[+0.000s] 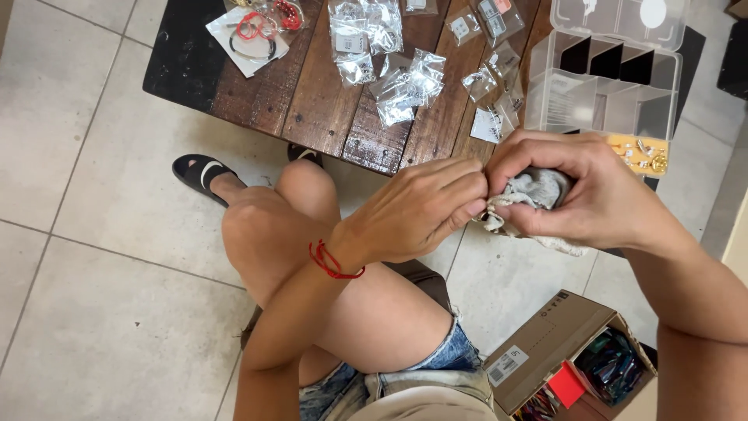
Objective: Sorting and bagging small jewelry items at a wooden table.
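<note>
Grey cloth pouch [534, 189] sits bunched between two hands above the knees, at six o'clock from the wooden tabletop [312, 93]. Right hand [580, 191] wraps it in a closed grip; left hand [421, 206] pinches its edge. One clear compartment box [604, 86] stands at twelve o'clock, one cardboard box [545, 347] at six.

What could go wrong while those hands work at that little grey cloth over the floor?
Something small might slip from the grey cloth, pinched between the left hand and right hand past the table edge, onto the tiled floor. An elbow might also knock the open clear organizer box.
</note>
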